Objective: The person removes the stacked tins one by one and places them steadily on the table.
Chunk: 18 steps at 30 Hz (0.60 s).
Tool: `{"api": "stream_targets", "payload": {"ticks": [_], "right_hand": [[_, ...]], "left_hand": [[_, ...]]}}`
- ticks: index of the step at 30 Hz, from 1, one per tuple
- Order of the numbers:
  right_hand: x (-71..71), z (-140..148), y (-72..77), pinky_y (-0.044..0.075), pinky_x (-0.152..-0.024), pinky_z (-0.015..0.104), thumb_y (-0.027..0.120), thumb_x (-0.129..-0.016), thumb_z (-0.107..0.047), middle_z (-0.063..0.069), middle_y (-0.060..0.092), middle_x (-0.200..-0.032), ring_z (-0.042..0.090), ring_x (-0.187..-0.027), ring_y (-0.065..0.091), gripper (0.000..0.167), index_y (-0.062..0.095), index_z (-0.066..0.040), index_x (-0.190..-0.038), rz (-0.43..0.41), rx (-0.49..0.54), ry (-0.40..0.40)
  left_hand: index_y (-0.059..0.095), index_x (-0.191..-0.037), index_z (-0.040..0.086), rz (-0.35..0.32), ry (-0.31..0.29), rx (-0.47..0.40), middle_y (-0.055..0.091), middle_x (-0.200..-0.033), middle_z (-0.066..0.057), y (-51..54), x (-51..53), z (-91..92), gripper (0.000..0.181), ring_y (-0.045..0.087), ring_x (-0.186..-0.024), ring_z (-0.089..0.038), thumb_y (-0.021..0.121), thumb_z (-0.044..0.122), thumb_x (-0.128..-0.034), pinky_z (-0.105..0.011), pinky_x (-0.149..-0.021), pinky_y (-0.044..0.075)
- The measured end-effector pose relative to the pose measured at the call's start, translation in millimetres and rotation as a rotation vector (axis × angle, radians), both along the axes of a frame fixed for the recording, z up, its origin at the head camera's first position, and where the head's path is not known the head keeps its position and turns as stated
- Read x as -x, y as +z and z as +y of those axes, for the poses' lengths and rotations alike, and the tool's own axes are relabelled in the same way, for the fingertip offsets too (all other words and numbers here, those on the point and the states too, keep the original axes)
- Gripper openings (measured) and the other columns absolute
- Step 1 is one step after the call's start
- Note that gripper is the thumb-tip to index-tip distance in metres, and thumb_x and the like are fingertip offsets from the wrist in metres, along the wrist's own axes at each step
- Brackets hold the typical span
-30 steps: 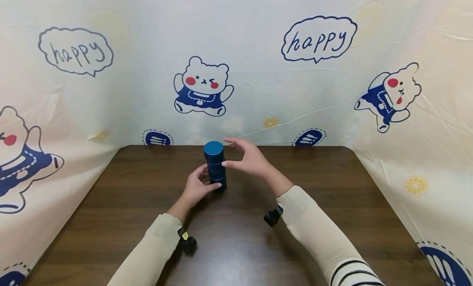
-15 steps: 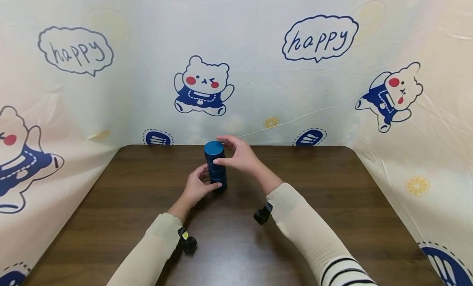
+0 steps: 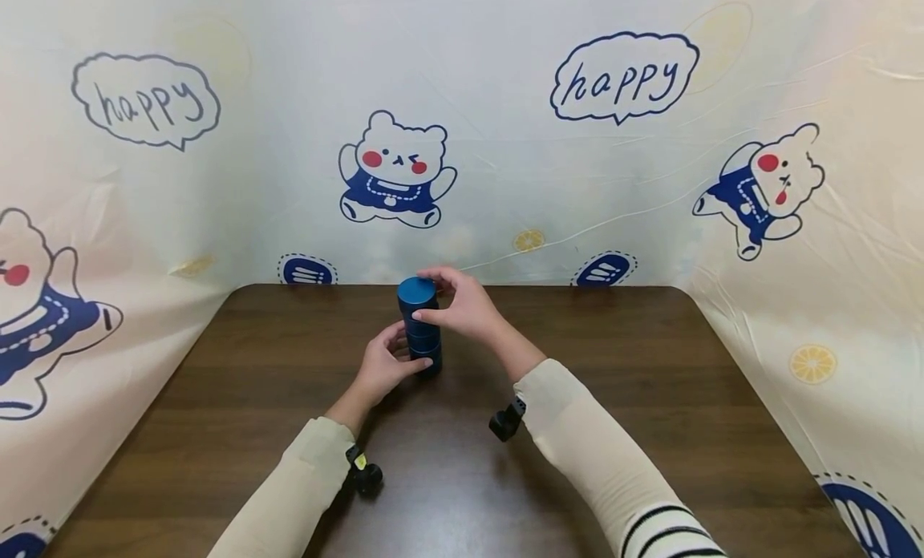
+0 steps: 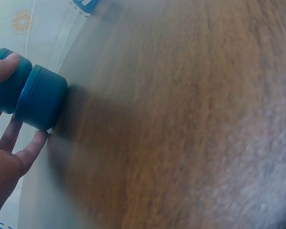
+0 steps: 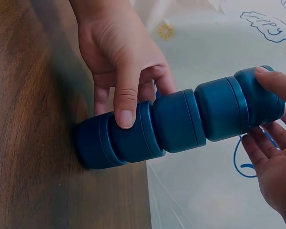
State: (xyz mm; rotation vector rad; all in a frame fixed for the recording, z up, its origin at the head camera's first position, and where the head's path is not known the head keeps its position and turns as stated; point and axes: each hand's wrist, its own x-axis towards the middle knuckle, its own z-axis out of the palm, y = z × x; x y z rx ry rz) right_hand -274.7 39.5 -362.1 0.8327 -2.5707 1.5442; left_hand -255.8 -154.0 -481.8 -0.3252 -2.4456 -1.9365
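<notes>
A stack of several dark blue round tins [image 3: 424, 339] stands upright on the brown wooden table [image 3: 289, 365]. The left hand [image 3: 382, 367] grips its lower part, thumb in front and fingers behind; in the right wrist view that thumb lies on the second tin [image 5: 133, 136] from the table. The right hand [image 3: 465, 305] holds the top tin [image 3: 417, 292] between thumb and fingers, seen also in the right wrist view, where the top tin [image 5: 260, 98] touches the tin below it. In the left wrist view, the bottom tin [image 4: 43, 98] rests against the table.
A pale cloth [image 3: 505, 165] printed with bears, lemon slices and speech bubbles hangs behind the table and along both sides. Each wrist wears a small black camera, the left one [image 3: 368, 479] and the right one [image 3: 505, 422] both above the table.
The right hand has moved left from beside the stack and its thumb and fingers have closed round the top tin. The left hand and the stack have stayed in place.
</notes>
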Motion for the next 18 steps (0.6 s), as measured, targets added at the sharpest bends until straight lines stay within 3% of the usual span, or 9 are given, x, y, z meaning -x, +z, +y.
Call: {"api": "stream_targets", "payload": {"ticks": [8, 15, 18], "right_hand": [[-0.5, 2.8, -3.9, 0.052, -0.093, 0.035, 0.081, -0.082, -0.022, 0.004, 0.061, -0.127, 0.018, -0.106, 0.061, 0.054, 0.059, -0.014, -0.131, -0.039, 0.042, -0.035], [-3.3, 6.3, -2.5, 0.053, -0.092, 0.037, 0.081, -0.081, -0.020, 0.006, 0.062, -0.125, 0.019, -0.103, 0.063, 0.053, 0.060, -0.011, -0.130, -0.027, 0.082, -0.032], [-5.7, 7.5, 0.0, 0.053, -0.093, 0.042, 0.081, -0.081, -0.020, 0.006, 0.062, -0.125, 0.020, -0.103, 0.063, 0.054, 0.060, -0.011, -0.130, -0.032, 0.092, -0.038]], "left_hand": [[0.045, -0.142, 0.007, -0.030, -0.003, -0.017, 0.053, -0.136, -0.020, 3.3, -1.7, 1.8, 0.073, 0.052, -0.123, -0.039, 0.082, 0.005, -0.0786, -0.050, -0.100, 0.045], [0.045, -0.140, -0.001, -0.018, -0.017, 0.012, 0.055, -0.131, -0.026, 29.1, -18.4, 6.9, 0.068, 0.054, -0.118, -0.043, 0.078, -0.001, -0.0807, -0.052, -0.096, 0.048], [0.046, -0.140, 0.000, -0.019, -0.014, 0.010, 0.055, -0.131, -0.026, 31.2, -18.5, 6.4, 0.067, 0.054, -0.118, -0.043, 0.078, 0.001, -0.0805, -0.052, -0.096, 0.048]]}}
